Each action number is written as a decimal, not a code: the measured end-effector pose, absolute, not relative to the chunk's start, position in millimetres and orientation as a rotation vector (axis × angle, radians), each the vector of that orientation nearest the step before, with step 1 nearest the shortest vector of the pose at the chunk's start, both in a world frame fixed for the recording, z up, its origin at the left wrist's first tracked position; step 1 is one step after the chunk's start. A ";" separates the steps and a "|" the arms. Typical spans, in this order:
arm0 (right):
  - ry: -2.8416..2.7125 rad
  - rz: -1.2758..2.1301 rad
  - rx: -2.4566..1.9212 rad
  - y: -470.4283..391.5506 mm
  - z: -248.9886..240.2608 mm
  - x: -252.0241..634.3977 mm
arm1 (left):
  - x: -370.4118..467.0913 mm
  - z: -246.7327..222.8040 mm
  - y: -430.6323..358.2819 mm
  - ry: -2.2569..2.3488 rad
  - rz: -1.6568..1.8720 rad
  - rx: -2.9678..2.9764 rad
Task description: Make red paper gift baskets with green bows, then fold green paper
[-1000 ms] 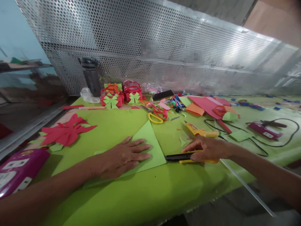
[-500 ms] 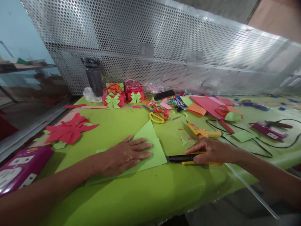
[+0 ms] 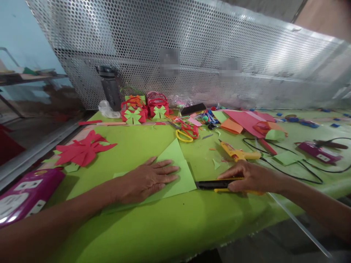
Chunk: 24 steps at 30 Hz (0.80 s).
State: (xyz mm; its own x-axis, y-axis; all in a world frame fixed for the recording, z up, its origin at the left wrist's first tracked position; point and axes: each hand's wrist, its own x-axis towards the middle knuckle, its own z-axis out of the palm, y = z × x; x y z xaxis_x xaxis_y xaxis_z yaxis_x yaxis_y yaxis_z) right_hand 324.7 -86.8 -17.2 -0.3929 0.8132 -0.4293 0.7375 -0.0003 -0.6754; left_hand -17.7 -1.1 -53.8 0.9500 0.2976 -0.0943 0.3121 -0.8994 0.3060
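My left hand lies flat with fingers stretched out on a folded sheet of light green paper. The paper rests on the green tabletop, one pointed corner reaching away from me. To its right, my right hand grips a yellow and black box cutter by its body. The cutter lies low along the table, its tip at the right corner of the paper. Just beyond my right hand is a yellow glue gun.
Yellow-handled scissors lie beyond the paper. Red paper baskets and a dark bottle stand near the perforated metal screen. Red cut paper and a purple power strip are at left; another power strip and cables sit right.
The view has shifted very slightly. Both hands, the paper and the box cutter keep practically the same places.
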 end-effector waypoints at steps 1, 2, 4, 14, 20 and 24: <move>-2.168 1.359 -1.675 -87.3 -17.4 324.6 | -17.7 -54.1 -1.0 0.446 -0.055 2.783; -2.178 1.351 -1.670 -87.9 -17.6 324.5 | -17.6 -54.4 -0.9 0.446 -0.048 2.783; -2.193 1.326 -1.668 -89.0 -17.9 324.1 | -17.3 -54.9 -0.9 0.448 -0.035 2.784; -2.134 1.334 -1.672 -96.6 -20.4 324.8 | -17.1 -54.7 -1.6 0.441 -0.020 2.789; -2.118 1.342 -1.670 -94.9 -18.9 316.2 | -17.0 -55.3 -1.6 0.438 0.032 2.782; -2.087 1.396 -1.656 -94.3 -17.6 310.2 | -16.6 -54.4 -2.4 0.454 -0.004 2.792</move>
State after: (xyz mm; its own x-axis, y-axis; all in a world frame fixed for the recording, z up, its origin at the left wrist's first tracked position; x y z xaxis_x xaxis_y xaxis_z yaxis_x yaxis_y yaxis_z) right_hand 310.2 -94.3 -17.6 -0.3876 0.8226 -0.4160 0.6988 -0.0322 -0.7146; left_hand -16.6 -2.4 -54.4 0.9497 0.3089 -0.0520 0.3097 -0.9010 0.3037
